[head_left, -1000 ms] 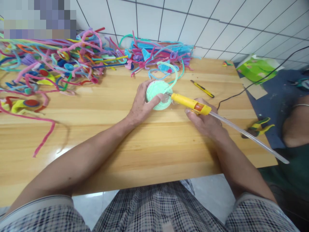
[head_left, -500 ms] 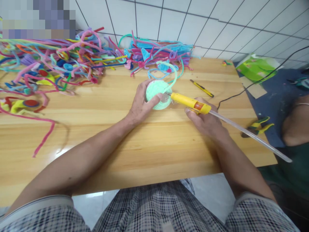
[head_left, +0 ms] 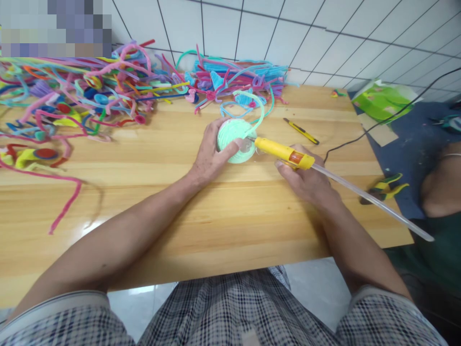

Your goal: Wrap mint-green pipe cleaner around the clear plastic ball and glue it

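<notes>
A round mint-green piece of coiled fuzzy stem [head_left: 232, 134] is gripped by my left hand [head_left: 212, 151], whose thumb lies across its front. One loose green strand [head_left: 262, 113] arcs up from its right side. My right hand [head_left: 306, 178] is wrapped round a yellow glue gun [head_left: 275, 147]. The gun's metal nozzle points left and meets the right part of the coil; whether glue is coming out is too small to tell. From the gun's back end a long clear glue stick [head_left: 374, 203] sticks out toward the lower right.
Colourful fuzzy stems [head_left: 118, 86] are heaped along the back left of the wooden table [head_left: 223, 230]. A yellow cutter knife [head_left: 301, 131] lies behind my right hand. Yellow-handled pliers [head_left: 383, 188], a black cable [head_left: 345, 142] and a green package [head_left: 382, 101] are at right, beside another person's arm [head_left: 441, 182].
</notes>
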### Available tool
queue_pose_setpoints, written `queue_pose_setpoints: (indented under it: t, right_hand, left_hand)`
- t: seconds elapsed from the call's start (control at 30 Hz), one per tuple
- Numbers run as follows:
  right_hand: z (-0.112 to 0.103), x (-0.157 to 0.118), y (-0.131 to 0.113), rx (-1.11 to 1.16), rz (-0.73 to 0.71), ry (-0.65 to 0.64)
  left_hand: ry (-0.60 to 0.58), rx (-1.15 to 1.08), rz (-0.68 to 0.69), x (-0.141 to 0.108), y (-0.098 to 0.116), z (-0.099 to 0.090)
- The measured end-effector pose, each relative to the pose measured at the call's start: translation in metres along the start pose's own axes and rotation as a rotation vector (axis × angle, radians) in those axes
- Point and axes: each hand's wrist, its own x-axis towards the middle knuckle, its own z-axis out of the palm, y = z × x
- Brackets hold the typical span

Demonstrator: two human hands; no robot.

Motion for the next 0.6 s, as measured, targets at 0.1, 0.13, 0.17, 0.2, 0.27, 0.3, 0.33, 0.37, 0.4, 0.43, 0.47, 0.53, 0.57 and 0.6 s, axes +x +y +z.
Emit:
queue_pose_setpoints:
  t: [0.1, 0.13, 0.17, 0.2, 0.27, 0.3, 0.33, 0.37, 0.4, 0.43, 0.47, 0.53, 0.57, 0.6]
  right_hand:
    - [0.0, -0.0006, -0.003, -0.003, 0.025, 0.009]
    - [-0.0002, -0.0008, -0.0037, -0.001, 0.033, 0.011]
    - [-0.0005, -0.0009, -0.0039, 0.001, 0.04, 0.009]
    - [-0.0006, -0.0009, -0.0036, 0.004, 0.04, 0.003]
    - [-0.0005, -0.0007, -0.0016, 0.003, 0.031, -0.009]
    - [-0.0002, -0.0005, -0.0003, -0.002, 0.024, -0.009]
    - [0.0002, -0.0004, 0.001, -0.008, 0.018, -0.006]
    - [0.0007, -0.0003, 0.002, -0.015, 0.014, 0.003]
    - [0.0011, -0.0002, 0.0027, -0.021, 0.014, 0.013]
    - [0.0014, -0.0002, 0.0029, -0.025, 0.019, 0.017]
    - [0.0014, -0.0003, 0.0028, -0.024, 0.023, 0.017]
    - [0.001, -0.0003, 0.0021, -0.012, 0.025, 0.001]
    - [0.0006, -0.0002, 0.0017, -0.006, 0.023, -0.009]
    - [0.0003, -0.0001, 0.0016, -0.001, 0.023, -0.02]
  left_hand:
    - [-0.004, 0.006, 0.004, 0.0003, 0.0002, -0.0001]
    - [-0.004, 0.006, 0.005, 0.0004, 0.0002, -0.0003]
    - [-0.005, 0.006, 0.005, 0.0005, 0.0, -0.0005]
    - [-0.006, 0.008, 0.004, 0.0006, -0.0002, -0.0007]
    - [-0.01, 0.01, -0.001, 0.0005, -0.0009, -0.0014]
    - [-0.013, 0.009, -0.003, 0.0004, -0.0012, -0.0017]
    - [-0.017, 0.008, -0.005, 0.0003, -0.0014, -0.0021]
    - [-0.019, 0.006, -0.008, 0.0001, -0.0016, -0.0024]
    - [-0.019, 0.005, -0.01, 0.0, -0.0017, -0.0026]
    - [-0.018, 0.004, -0.011, -0.0001, -0.0016, -0.0028]
    - [-0.015, 0.005, -0.01, -0.0002, -0.0015, -0.0028]
    - [-0.01, 0.005, -0.009, -0.0002, -0.0013, -0.0025]
    - [-0.008, 0.005, -0.009, -0.0001, -0.0012, -0.0022]
    - [-0.006, 0.003, -0.01, 0.0, -0.0013, -0.0018]
